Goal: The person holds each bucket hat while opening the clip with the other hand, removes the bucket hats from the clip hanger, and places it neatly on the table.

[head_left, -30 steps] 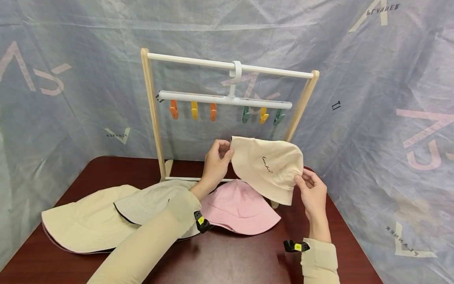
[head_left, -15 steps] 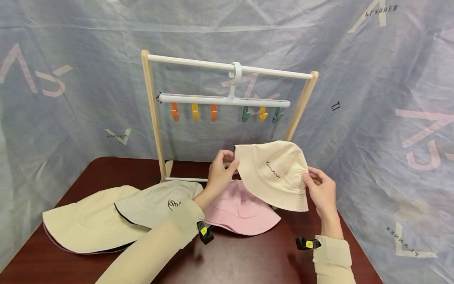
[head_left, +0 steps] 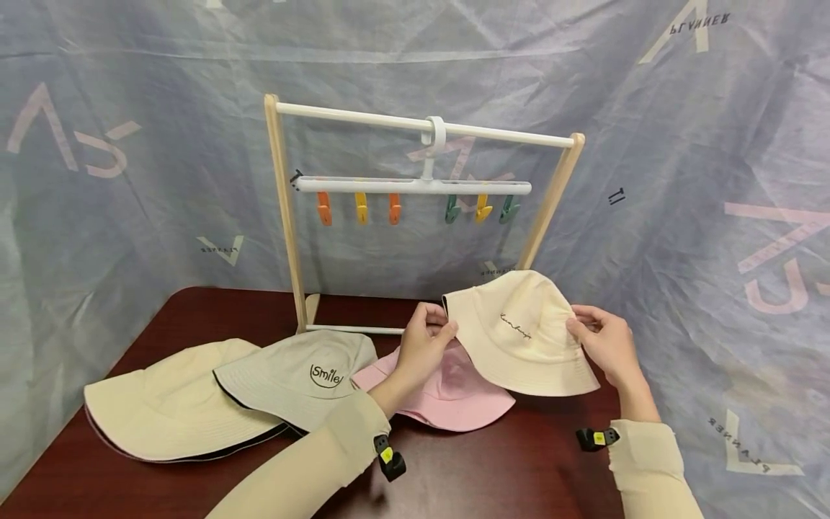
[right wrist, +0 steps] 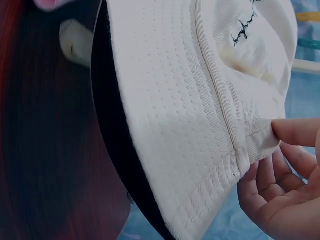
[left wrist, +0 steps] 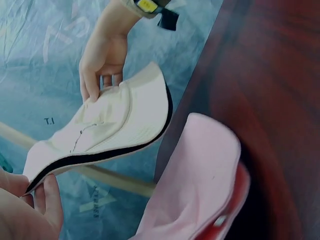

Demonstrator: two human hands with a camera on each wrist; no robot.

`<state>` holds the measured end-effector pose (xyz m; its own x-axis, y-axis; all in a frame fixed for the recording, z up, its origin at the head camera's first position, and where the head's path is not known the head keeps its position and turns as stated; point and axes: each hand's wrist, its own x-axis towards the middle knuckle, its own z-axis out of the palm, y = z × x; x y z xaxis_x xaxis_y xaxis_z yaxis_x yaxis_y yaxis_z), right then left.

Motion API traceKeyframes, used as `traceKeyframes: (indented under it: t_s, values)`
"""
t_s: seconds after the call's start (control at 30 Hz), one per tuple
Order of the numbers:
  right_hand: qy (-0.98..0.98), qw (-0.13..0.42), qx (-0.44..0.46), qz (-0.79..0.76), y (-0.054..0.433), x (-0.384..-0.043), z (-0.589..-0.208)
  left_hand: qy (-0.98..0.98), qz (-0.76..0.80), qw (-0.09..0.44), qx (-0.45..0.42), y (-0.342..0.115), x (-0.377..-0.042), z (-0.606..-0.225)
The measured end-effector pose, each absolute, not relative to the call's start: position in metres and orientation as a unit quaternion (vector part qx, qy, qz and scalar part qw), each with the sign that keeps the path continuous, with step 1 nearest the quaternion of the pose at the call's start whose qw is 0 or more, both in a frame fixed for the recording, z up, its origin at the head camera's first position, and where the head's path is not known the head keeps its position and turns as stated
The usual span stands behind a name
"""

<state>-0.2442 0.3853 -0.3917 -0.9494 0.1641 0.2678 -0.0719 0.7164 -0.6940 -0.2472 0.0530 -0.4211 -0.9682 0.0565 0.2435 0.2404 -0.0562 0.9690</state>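
Observation:
A cream bucket hat (head_left: 519,335) with dark stitched script and a black lining is held up above the table's right side. My left hand (head_left: 424,346) pinches its brim at the left edge. At the other side, my right hand (head_left: 606,342) pinches the crown near the seam, thumb in front, as the right wrist view shows close up. Behind my left wrist lies a pink bucket hat (head_left: 454,393), partly covered. To the left, a grey hat (head_left: 295,375) marked "Smile" overlaps a pale yellow hat (head_left: 171,404) on the table.
A rack with wooden posts (head_left: 285,216) and a white top rail (head_left: 350,115) stands at the back. From it hangs a white hanger bar (head_left: 415,187) with several orange, yellow and green clips (head_left: 362,209). Printed grey cloth (head_left: 687,180) surrounds the dark red table (head_left: 480,468).
Both hands have carried the cream hat to the right and slightly down, and it has turned to sit more level. The grey hat's "Smile" lettering has come into view.

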Motion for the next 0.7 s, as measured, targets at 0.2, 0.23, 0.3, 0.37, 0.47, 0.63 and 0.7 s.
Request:
traceKeyframes:
  t_s: [0.2,0.23,0.3,0.37,0.47,0.63,0.7]
  values:
    - [-0.932,0.138,-0.009,0.336,0.396,-0.25,-0.392,-0.67,-0.736,0.039,-0.087,0.065,-0.231,-0.431]
    - [-0.934,0.135,-0.006,0.33,0.398,-0.251,-0.392,-0.662,-0.744,0.033,-0.082,0.068,-0.229,-0.432]
    - [-0.94,0.127,0.004,0.318,0.402,-0.252,-0.393,-0.643,-0.763,0.018,-0.07,0.073,-0.226,-0.436]
    - [-0.944,0.119,0.012,0.309,0.405,-0.253,-0.394,-0.627,-0.777,0.005,-0.058,0.077,-0.223,-0.44]
    - [-0.948,0.109,0.023,0.299,0.408,-0.256,-0.395,-0.608,-0.793,-0.011,-0.047,0.081,-0.221,-0.446]
    - [-0.953,0.083,0.025,0.292,0.411,-0.258,-0.395,-0.589,-0.807,-0.025,-0.043,0.087,-0.217,-0.454]
    - [-0.954,0.075,0.025,0.288,0.412,-0.259,-0.396,-0.589,-0.806,-0.029,-0.044,0.089,-0.216,-0.457]
